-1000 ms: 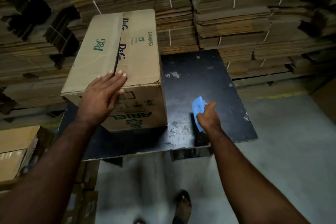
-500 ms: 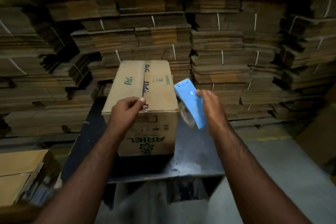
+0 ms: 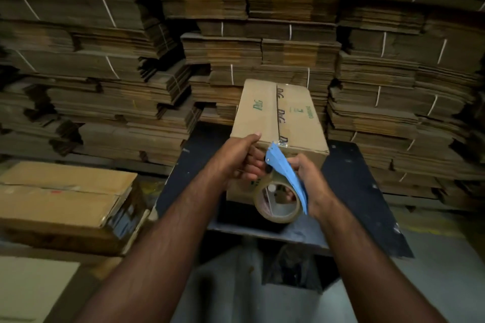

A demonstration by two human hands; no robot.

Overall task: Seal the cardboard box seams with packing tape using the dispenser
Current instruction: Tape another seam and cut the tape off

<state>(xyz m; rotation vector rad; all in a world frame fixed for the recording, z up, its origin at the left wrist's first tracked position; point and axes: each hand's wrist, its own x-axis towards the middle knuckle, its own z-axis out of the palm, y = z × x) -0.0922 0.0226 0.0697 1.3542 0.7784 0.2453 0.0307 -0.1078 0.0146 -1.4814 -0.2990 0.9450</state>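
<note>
One dispenser (image 3: 284,174) tilted, nose toward the box (image 3: 278,118) seam.

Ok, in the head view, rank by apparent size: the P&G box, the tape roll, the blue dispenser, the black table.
1. black table
2. P&G box
3. tape roll and blue dispenser: look alike, and nearer the camera, so unranked.
</note>
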